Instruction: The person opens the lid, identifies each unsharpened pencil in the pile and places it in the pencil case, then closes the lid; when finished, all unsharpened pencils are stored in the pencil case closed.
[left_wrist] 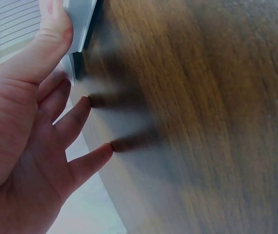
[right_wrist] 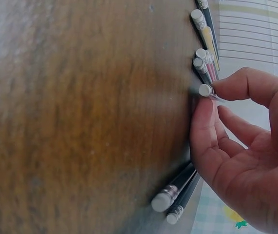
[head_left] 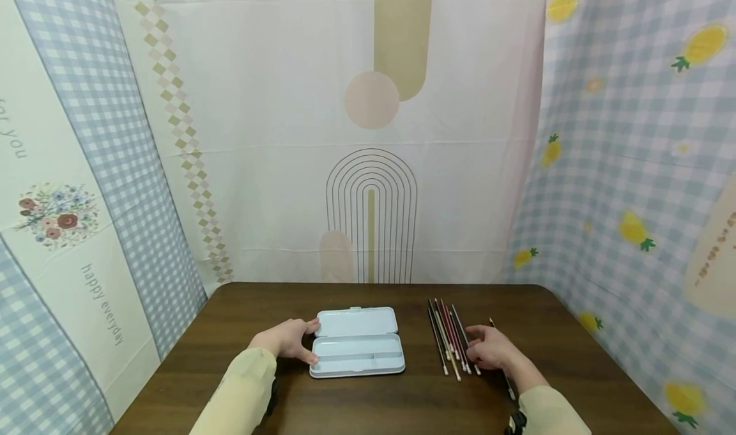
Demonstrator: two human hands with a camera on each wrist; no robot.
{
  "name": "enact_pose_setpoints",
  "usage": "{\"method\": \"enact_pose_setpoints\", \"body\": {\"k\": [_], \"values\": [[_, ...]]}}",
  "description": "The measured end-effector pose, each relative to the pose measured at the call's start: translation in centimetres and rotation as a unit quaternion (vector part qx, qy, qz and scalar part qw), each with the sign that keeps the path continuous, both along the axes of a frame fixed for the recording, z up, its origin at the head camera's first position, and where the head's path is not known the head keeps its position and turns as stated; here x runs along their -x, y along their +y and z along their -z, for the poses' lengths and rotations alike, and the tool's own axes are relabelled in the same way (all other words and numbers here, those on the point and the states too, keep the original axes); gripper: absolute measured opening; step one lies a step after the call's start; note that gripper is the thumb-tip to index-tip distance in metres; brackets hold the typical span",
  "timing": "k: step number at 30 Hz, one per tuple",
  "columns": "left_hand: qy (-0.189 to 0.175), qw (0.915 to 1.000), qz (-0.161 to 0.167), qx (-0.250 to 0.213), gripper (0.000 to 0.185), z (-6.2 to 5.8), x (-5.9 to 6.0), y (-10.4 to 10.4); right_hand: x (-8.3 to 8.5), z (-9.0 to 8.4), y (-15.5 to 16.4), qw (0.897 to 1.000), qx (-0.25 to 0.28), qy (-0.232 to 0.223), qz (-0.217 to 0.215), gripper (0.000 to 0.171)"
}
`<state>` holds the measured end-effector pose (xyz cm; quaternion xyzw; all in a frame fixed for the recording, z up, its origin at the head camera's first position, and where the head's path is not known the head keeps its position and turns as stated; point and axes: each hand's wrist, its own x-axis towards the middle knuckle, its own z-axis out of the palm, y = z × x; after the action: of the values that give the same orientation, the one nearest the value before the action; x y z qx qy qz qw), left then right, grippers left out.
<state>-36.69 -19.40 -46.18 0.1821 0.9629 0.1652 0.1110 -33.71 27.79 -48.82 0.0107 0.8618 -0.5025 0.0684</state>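
Head overview; wrist close-ups at tabletop (head_left: 368, 396)

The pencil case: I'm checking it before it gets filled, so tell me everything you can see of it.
The pencil case is a pale blue-grey, rounded rectangle that looks like plastic or metal. It lies open and flat on the brown wooden table, lid folded back away from the person, with a small tab on the lid's far edge. The tray looks empty, with a ridge along it. The left hand grips its left end, thumb on the edge. The pencils lie apart to its right.

Soft, even light is filling the head view, whose edges are bending. Both wrist views are blurring the dark brown wooden counter (left_wrist: 216, 117), where finger shadows are smearing.
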Motion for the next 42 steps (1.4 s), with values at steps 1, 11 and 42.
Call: {"method": "enact_pose_setpoints", "body": {"k": [1, 11, 42], "values": [[-0.001, 1.0, 0.0, 0.0, 0.087, 0.0, 0.0, 0.0, 0.0, 0.0, 0.0, 1.0, 0.0, 0.0, 0.0, 0.072], [-0.003, 1.0, -0.002, -0.001, 0.087, 0.0, 0.1, 0.2, 0.3, 0.2, 0.3, 1.0, -0.004, 0.0, -0.002, 0.068], [0.0, 1.0, -0.005, 0.008, 0.087, -0.1, -0.3, -0.1, 0.3, 0.0, -1.0, 0.997, -0.026, 0.066, 0.026, 0.055]]}}
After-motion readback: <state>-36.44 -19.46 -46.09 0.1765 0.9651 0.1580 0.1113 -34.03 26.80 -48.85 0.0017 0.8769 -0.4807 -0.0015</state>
